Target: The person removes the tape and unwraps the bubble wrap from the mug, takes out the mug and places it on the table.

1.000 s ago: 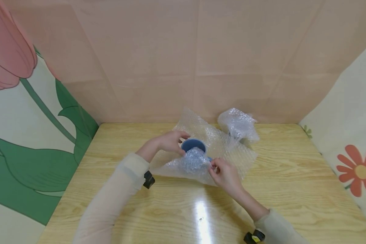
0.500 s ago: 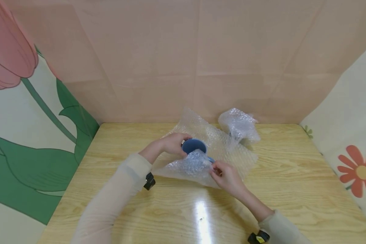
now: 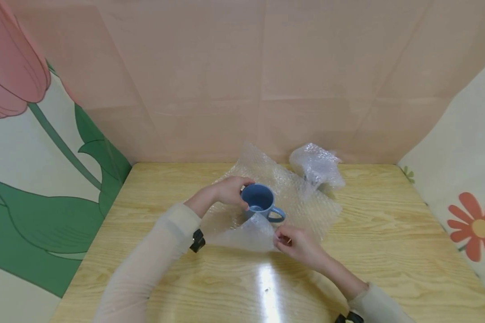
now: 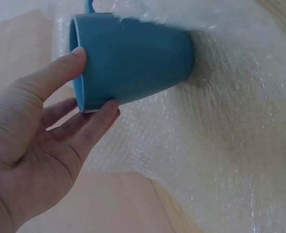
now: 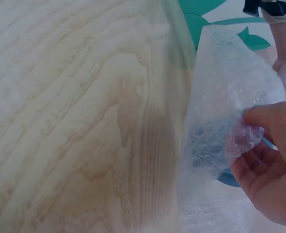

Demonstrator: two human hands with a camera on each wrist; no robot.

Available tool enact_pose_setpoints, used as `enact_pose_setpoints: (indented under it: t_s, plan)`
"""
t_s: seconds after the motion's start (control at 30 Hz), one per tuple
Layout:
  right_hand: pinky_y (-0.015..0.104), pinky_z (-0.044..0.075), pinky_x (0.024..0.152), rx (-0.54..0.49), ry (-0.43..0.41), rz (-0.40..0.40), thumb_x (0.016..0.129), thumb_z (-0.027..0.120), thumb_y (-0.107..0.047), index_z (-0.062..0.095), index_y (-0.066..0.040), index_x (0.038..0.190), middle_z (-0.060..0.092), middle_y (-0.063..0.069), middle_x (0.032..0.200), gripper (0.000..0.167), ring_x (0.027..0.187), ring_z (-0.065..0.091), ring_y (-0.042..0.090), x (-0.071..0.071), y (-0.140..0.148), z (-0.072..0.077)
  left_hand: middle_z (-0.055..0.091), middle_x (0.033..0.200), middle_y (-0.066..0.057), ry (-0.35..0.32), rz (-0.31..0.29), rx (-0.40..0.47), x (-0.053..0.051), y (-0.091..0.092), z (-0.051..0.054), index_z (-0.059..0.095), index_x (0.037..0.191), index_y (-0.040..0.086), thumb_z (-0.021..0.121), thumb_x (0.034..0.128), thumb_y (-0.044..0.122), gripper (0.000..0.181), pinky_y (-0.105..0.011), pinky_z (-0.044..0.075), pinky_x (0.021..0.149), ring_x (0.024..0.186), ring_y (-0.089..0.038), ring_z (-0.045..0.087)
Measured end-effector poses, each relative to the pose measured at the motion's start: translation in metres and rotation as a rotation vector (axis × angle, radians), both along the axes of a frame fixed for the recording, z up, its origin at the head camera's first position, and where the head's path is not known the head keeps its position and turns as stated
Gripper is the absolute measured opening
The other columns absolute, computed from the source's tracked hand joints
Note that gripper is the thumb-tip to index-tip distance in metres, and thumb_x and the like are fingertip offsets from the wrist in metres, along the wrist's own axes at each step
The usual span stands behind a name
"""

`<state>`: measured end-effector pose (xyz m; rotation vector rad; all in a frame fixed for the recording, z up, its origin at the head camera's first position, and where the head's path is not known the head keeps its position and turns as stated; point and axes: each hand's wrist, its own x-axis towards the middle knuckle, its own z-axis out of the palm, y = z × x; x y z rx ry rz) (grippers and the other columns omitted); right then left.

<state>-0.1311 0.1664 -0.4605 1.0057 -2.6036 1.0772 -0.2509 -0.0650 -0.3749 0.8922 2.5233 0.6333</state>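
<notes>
A blue mug stands upright on a sheet of bubble wrap, its handle turned to the right. My left hand holds the mug at its left side; in the left wrist view the thumb lies on the wall near the rim and the fingers come round beneath. With my right hand I pinch the near edge of the bubble wrap, just in front of the handle. In the right wrist view the raised flap hides most of the mug.
Behind and to the right sits a crumpled bundle of bubble wrap; what it may contain I cannot tell. The wooden table ends at a pinkish backdrop, with flower-printed panels on both sides.
My right hand has drawn the bubble wrap flap down toward me, uncovering the mug's front and handle. The left hand has closed onto the mug's left side and stays there.
</notes>
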Motion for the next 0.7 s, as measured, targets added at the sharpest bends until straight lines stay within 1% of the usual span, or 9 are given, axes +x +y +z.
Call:
enact_pose_setpoints:
  t_s: [0.2, 0.33, 0.5, 0.63, 0.7]
  plan:
    - [0.016, 0.049, 0.057, 0.019, -0.057, 0.113, 0.076, 0.069, 0.000, 0.058, -0.016, 0.077, 0.057, -0.012, 0.072, 0.020, 0.066, 0.051, -0.002, 0.006, -0.001, -0.003, 0.052, 0.130, -0.012, -0.029, 0.013, 0.021, 0.001, -0.001, 0.000, 0.041, 0.136, 0.002, 0.078, 0.0716, 0.016, 0.076, -0.036, 0.041, 0.100, 0.117, -0.024, 0.050]
    - [0.015, 0.048, 0.057, 0.051, -0.077, 0.176, 0.076, 0.067, 0.000, 0.059, -0.016, 0.078, 0.056, -0.013, 0.071, 0.018, 0.066, 0.050, -0.003, 0.009, -0.002, -0.004, 0.052, 0.131, -0.013, -0.039, 0.015, 0.034, 0.002, -0.001, -0.001, 0.040, 0.136, 0.002, 0.078, 0.0720, 0.015, 0.076, -0.036, 0.041, 0.099, 0.117, -0.024, 0.050]
    - [0.012, 0.046, 0.056, 0.092, -0.102, 0.264, 0.078, 0.065, 0.000, 0.061, -0.013, 0.082, 0.056, -0.013, 0.073, 0.015, 0.065, 0.049, -0.004, 0.013, -0.001, -0.007, 0.052, 0.130, -0.012, -0.042, 0.012, 0.045, 0.002, -0.002, -0.001, 0.041, 0.136, 0.002, 0.077, 0.0726, 0.015, 0.074, -0.034, 0.044, 0.096, 0.115, -0.023, 0.051]
    - [0.012, 0.046, 0.057, 0.107, -0.129, 0.325, 0.079, 0.065, -0.002, 0.063, -0.015, 0.085, 0.058, -0.012, 0.077, 0.014, 0.068, 0.049, -0.004, 0.017, 0.000, -0.011, 0.052, 0.130, -0.010, -0.053, 0.020, 0.044, 0.002, -0.003, -0.003, 0.040, 0.137, 0.004, 0.077, 0.0736, 0.016, 0.074, -0.032, 0.046, 0.093, 0.114, -0.022, 0.052]
    - [0.011, 0.046, 0.059, 0.114, -0.129, 0.352, 0.081, 0.065, -0.005, 0.064, -0.016, 0.085, 0.060, -0.011, 0.079, 0.012, 0.069, 0.050, -0.005, 0.018, 0.001, -0.013, 0.051, 0.131, -0.009, -0.059, 0.025, 0.048, 0.002, -0.003, -0.004, 0.039, 0.138, 0.005, 0.076, 0.0742, 0.016, 0.074, -0.031, 0.047, 0.092, 0.113, -0.022, 0.053]
